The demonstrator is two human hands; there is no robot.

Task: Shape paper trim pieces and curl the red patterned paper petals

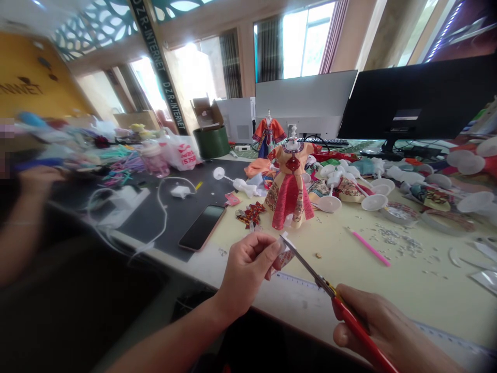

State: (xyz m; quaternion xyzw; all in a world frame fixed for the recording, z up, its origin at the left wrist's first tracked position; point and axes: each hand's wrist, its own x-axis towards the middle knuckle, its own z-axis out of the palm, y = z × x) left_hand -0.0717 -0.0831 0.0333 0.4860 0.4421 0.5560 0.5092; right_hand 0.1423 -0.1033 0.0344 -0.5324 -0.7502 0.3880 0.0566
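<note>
My left hand (pixel 252 264) pinches a small white piece with red print (pixel 285 258), perhaps paper or tape. In my right hand (pixel 373 316) is a pair of scissors (pixel 351 321) with red handles. The scissors' tips lie at the upper edge of the white piece; whether the blades bite into it I cannot tell. Just beyond my hands a doll-sized dress (pixel 292 189) in peach and red stands upright on a white form. Left of it lies a patterned fabric bow (pixel 252 214).
A phone (pixel 202 227) lies to the left, near a white power strip (pixel 122 207) and cable. At right are a pink pencil (pixel 370 248), scattered beads (pixel 396 241) and several white doll stands (pixel 375 202). Monitors (pixel 419 98) stand behind. Another person's arm (pixel 29 217) is at far left.
</note>
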